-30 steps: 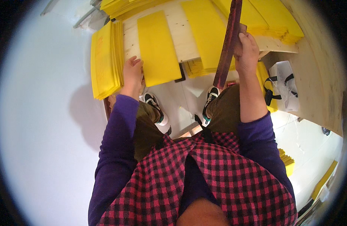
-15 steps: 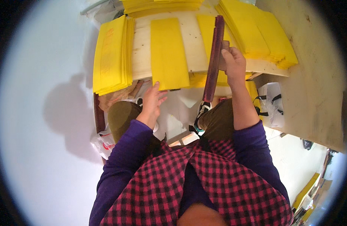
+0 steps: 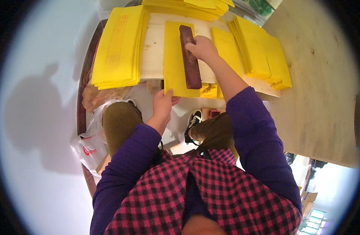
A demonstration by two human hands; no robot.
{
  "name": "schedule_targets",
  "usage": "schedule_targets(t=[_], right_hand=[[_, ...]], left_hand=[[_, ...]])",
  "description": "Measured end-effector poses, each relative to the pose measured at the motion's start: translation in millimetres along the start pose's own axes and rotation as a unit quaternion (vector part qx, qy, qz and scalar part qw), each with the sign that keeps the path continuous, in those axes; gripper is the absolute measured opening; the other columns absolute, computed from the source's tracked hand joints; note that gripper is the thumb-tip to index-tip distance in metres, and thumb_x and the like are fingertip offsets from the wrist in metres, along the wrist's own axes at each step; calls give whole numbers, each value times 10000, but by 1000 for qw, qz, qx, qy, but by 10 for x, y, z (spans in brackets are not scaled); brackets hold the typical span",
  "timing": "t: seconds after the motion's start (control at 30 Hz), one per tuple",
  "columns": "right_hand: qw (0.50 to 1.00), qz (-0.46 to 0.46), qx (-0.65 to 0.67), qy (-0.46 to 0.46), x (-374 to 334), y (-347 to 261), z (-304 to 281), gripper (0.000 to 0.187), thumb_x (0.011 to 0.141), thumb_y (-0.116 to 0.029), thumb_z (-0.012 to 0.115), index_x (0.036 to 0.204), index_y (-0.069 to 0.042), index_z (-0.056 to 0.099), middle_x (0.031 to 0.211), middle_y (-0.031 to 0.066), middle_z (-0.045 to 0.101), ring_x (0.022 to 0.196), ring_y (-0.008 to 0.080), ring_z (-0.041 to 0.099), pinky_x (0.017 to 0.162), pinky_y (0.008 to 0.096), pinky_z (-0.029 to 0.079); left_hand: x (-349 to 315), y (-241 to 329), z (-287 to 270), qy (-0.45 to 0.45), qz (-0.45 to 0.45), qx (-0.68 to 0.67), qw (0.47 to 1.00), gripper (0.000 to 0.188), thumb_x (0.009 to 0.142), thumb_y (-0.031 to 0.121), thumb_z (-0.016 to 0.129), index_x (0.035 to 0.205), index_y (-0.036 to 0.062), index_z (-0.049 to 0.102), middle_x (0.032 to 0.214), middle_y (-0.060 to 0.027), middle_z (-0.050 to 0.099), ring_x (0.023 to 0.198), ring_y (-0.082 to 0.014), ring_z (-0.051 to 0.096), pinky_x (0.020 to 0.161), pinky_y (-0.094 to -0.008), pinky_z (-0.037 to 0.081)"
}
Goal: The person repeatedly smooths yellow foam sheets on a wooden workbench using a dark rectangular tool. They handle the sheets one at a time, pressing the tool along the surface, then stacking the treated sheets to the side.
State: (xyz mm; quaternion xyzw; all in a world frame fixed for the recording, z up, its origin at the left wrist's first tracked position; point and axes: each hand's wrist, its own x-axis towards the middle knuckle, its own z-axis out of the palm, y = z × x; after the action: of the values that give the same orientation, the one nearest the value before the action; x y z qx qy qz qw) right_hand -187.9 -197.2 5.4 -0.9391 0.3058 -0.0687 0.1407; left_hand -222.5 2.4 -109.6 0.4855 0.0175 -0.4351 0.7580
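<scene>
A single yellow sheet [image 3: 173, 62], apparently a flat bag or sleeve, lies lengthwise on the pale wooden board [image 3: 154, 47], its near end jutting past the board's edge. My left hand [image 3: 162, 106] pinches that near edge, thumb on top and fingers below. Over the sheet's right side is a long, dark red block stamp [image 3: 191, 72]. My right hand [image 3: 203, 49] is closed round its handle, which the fingers mostly hide. Whether the stamp's underside touches the sheet I cannot tell. Another yellow sheet [image 3: 227, 51] lies just to the right.
Stacks of yellow sheets stand at the left [image 3: 117, 51], the far side and the right [image 3: 258, 51]. Red printing marks the left stack. A plywood panel [image 3: 317, 86] rises on the right, a white wall [image 3: 43, 117] on the left. Below are my knees and a plastic bag [image 3: 92, 152].
My right hand has brought the stamp leftward, from upright beside the sheet to lying over it. My left hand has gone from open fingers near the sheet's edge to pinching it.
</scene>
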Motion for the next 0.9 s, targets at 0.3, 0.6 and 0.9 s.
schedule_targets(t=[0.3,0.6,0.9], right_hand=[[994,40,-83,-59,134,-194,124,426,705,-361,543,970,-36,615,982,164,617,917,291,594,775,376,478],[992,50,-108,-50,131,-245,189,402,699,-351,556,940,-38,627,968,163,624,908,291,600,761,377,483],[992,53,-109,-47,156,-224,265,392,705,-347,559,935,-37,629,965,167,625,909,297,602,761,380,483]], left_hand=[[-20,7,11,23,10,-14,1000,196,893,119,448,937,-37,559,827,-108,624,692,-159,610,628,-262,496],[13,-20,4,33,12,-12,999,203,893,108,448,921,-51,571,791,-112,628,631,-150,606,573,-241,493],[3,-13,-5,28,11,-2,1000,208,893,104,443,925,-55,574,804,-121,634,661,-159,626,568,-238,496]])
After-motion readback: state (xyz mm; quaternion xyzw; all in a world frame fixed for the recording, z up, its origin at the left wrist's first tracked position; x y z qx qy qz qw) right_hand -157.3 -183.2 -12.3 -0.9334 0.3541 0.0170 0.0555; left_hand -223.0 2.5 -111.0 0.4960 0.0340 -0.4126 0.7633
